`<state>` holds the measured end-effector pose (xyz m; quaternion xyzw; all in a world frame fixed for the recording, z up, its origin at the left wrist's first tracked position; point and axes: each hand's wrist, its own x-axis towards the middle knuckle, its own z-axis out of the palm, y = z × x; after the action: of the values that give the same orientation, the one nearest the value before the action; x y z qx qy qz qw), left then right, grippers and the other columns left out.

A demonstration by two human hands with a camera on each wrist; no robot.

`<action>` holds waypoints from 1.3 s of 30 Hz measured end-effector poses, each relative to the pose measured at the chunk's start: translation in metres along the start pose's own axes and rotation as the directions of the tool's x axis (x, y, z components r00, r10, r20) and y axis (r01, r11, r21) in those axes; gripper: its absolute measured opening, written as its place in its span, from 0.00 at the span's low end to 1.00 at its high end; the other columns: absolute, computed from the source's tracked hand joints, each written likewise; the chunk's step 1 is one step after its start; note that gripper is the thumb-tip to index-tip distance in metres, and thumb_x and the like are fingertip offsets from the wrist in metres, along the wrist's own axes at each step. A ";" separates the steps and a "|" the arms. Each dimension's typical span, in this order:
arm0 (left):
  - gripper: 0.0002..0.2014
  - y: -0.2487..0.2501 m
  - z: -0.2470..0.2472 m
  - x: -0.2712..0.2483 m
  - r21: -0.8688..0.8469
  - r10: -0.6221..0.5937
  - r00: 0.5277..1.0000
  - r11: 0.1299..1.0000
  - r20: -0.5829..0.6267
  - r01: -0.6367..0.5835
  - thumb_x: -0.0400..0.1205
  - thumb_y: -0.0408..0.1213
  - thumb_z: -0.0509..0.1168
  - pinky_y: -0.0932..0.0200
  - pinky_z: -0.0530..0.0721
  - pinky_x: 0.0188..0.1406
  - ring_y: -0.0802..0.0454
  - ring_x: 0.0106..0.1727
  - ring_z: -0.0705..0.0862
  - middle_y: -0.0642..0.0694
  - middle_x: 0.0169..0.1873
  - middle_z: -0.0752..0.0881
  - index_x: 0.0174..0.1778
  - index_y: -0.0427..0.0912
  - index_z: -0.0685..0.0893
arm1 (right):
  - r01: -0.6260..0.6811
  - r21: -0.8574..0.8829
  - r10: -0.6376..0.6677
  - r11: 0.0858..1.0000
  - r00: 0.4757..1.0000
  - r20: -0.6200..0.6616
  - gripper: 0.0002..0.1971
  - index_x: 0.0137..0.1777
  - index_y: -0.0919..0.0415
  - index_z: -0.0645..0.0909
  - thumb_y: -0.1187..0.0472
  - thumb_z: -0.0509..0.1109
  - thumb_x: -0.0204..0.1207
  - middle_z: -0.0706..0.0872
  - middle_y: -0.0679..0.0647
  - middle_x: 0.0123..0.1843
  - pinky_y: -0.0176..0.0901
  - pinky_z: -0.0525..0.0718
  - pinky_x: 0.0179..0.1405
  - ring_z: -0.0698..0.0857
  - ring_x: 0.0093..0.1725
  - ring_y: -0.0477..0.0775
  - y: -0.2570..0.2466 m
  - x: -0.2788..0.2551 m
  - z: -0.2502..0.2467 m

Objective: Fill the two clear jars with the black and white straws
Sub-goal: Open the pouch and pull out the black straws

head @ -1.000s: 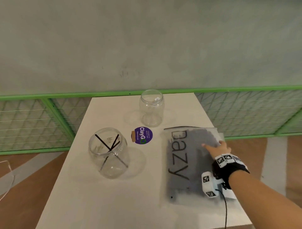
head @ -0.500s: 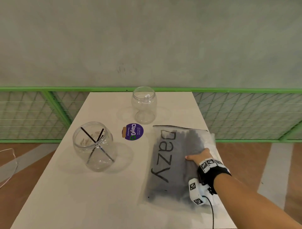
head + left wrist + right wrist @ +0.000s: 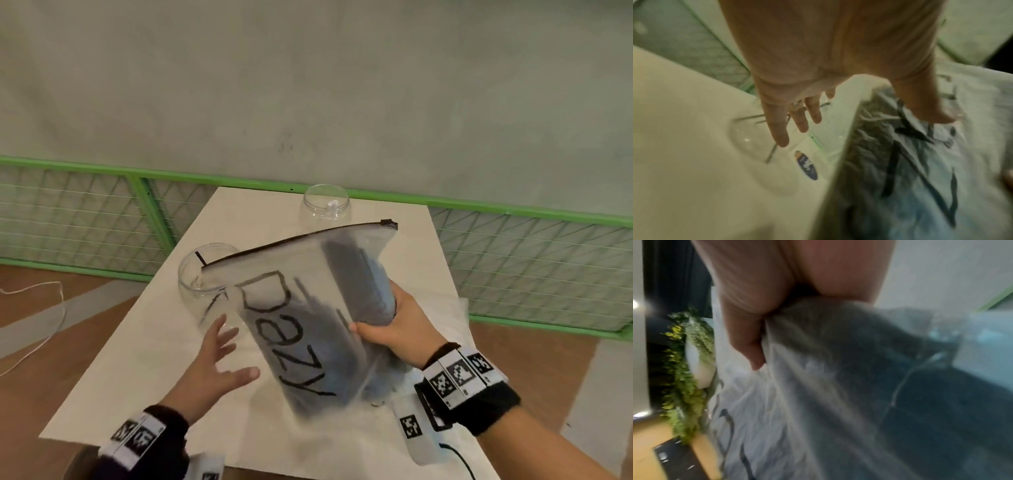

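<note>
Your left hand [image 3: 209,366] hovers over the table [image 3: 137,359] with its fingers [image 3: 777,129] spread and straight, holding nothing, just beside the lower left edge of the bag [image 3: 301,325]; whether the thumb brushes the plastic you cannot tell from the blurred left wrist view. Your right hand [image 3: 394,329] grips the bag along its right side, thumb across the front and the other fingers wrapped behind, pinching the frosted plastic [image 3: 797,369] around a dark bundle inside. What that bundle is cannot be told through the plastic. The bag is lifted and tilted, its lower corner down near the table's near edge and its dark zip edge [image 3: 298,240] uppermost, slanting up to the right. Behind the bag's upper left corner stands the big jar [image 3: 202,284], upright, with a few black straws [image 3: 200,257] leaning inside it. The left wrist view shows a round purple sticker [image 3: 806,165] on the table just beside that jar. Farther back, near the table's far edge, stands the small jar [image 3: 325,209], partly hidden by the bag, with something small and white inside. Beyond the table runs a green fence [image 3: 102,212] and a grey wall [image 3: 308,85].
</note>
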<state>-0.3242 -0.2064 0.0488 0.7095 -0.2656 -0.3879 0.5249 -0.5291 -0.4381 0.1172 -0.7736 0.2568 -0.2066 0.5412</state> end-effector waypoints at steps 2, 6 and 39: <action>0.53 0.018 0.009 0.012 -0.175 0.049 0.999 0.983 -0.016 -0.051 0.51 0.58 0.83 0.46 0.78 0.64 0.49 0.66 0.80 0.51 0.64 0.83 0.73 0.48 0.71 | 0.022 0.046 -0.024 0.999 0.998 0.056 0.26 0.54 0.44 0.77 0.69 0.82 0.63 0.89 0.42 0.46 0.28 0.83 0.45 0.86 0.49 0.35 -0.008 0.002 0.015; 0.29 0.038 -0.007 0.010 -0.301 0.107 0.962 0.936 -0.250 -0.182 0.58 0.40 0.82 0.53 0.86 0.51 0.46 0.56 0.87 0.45 0.52 0.90 0.56 0.42 0.85 | 0.036 0.128 -0.043 0.991 0.998 0.052 0.27 0.57 0.49 0.79 0.66 0.84 0.61 0.90 0.40 0.50 0.35 0.85 0.48 0.87 0.52 0.41 -0.010 0.014 0.054; 0.17 0.118 -0.180 0.013 0.271 0.446 0.778 0.894 -0.444 -0.358 0.76 0.30 0.67 0.55 0.76 0.61 0.55 0.59 0.77 0.52 0.56 0.79 0.57 0.52 0.75 | 0.248 0.063 -0.205 0.967 0.899 -0.388 0.10 0.43 0.50 0.82 0.67 0.69 0.78 0.86 0.45 0.36 0.25 0.77 0.33 0.83 0.33 0.35 -0.081 0.072 0.130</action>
<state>-0.1644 -0.1557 0.1842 0.7537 -0.3002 -0.0475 0.5826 -0.3811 -0.3651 0.1542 -0.7125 0.2528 -0.4273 0.4957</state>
